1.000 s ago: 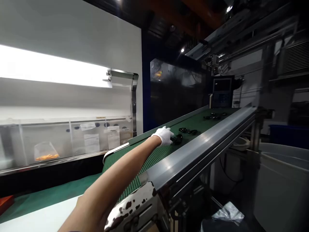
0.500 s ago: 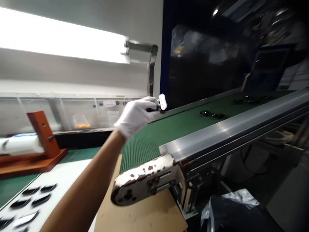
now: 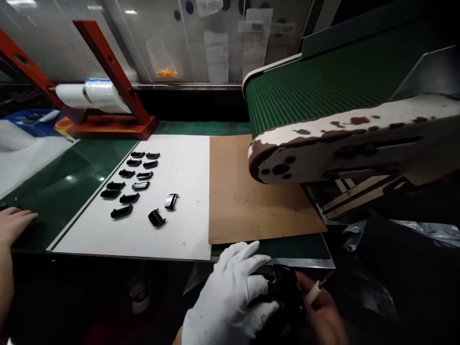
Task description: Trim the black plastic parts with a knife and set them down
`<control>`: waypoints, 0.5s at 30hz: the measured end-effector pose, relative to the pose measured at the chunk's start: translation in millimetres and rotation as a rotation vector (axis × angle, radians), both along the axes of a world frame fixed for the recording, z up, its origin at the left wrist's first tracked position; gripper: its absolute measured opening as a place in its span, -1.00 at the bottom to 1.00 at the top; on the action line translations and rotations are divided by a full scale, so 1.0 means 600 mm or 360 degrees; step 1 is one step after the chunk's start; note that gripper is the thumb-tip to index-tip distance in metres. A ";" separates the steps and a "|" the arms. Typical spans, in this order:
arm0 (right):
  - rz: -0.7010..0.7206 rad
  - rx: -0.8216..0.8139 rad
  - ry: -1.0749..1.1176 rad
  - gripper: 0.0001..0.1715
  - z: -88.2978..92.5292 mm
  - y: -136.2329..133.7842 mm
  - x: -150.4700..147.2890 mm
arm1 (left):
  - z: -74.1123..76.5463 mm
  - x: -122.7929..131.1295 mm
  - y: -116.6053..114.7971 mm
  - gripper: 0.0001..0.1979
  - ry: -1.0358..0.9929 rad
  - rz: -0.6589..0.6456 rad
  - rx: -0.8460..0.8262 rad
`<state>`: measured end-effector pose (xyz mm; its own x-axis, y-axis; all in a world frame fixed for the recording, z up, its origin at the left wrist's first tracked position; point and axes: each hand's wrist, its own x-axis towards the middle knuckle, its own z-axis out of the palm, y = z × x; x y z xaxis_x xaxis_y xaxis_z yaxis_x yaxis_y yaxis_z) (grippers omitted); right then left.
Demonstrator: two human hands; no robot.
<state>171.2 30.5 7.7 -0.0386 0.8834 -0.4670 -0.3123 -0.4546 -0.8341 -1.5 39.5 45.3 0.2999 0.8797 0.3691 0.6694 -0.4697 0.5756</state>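
My left hand, in a white glove, is closed on a glossy black part below the table's front edge. My bare right hand is at the right side of that part, its fingers wrapped round a small tool with a pale handle. The lower side of the black part is lost in shadow. On the white sheet lie several small black pieces in two rough columns, with two more pieces apart from them to the right.
A brown board lies beside the white sheet, under the end of a green conveyor. An orange stand holds rolls of film at the back left. Another person's hand rests at the left edge. Dark plastic bags are at the right.
The view has swung down and left toward the table. My gloved hand has come back from above the conveyor to the table's front edge, and my right hand has come into view.
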 end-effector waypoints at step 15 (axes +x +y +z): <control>-0.0236 0.0020 0.0018 -0.70 -0.009 -0.007 -0.039 | -0.009 -0.020 -0.009 -0.81 -0.0079 -0.0049 0.0120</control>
